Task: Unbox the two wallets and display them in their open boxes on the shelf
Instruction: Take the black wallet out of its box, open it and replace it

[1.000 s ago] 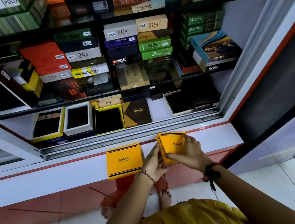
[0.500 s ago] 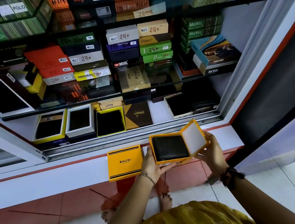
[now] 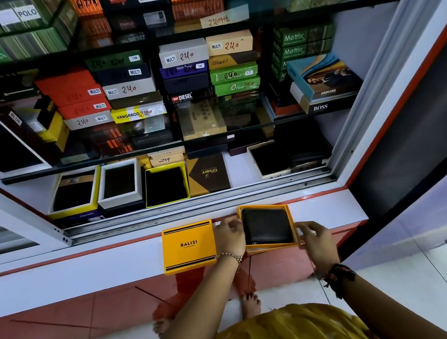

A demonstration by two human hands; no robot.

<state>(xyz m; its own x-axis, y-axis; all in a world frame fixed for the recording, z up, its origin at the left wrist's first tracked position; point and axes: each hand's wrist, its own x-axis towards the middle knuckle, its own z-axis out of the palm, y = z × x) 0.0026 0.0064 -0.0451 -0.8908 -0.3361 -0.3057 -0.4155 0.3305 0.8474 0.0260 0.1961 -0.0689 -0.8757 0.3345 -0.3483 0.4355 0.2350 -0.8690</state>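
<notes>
A closed yellow BALISI box [image 3: 189, 246] lies flat on the white ledge [image 3: 86, 275] in front of the cabinet. Just right of it is a second yellow box [image 3: 270, 247], open, with a black wallet [image 3: 265, 226] lying inside. Its lid appears to sit beneath the base as a yellow rim. My left hand [image 3: 229, 238] grips that box's left edge. My right hand [image 3: 315, 239] pinches its lower right corner. The box is tilted slightly toward me, just over the ledge.
The bottom shelf [image 3: 238, 167] behind the sliding track holds several open display boxes with dark wallets and a brown Orbit box [image 3: 207, 174]. Glass shelves above carry stacked wallet boxes. An orange-trimmed frame [image 3: 399, 98] bounds the right side. My bare feet stand on the tiled floor.
The box went from closed to open with the lid swung out right. Now the lid no longer sticks out, and the open box has dropped lower, beside the closed one.
</notes>
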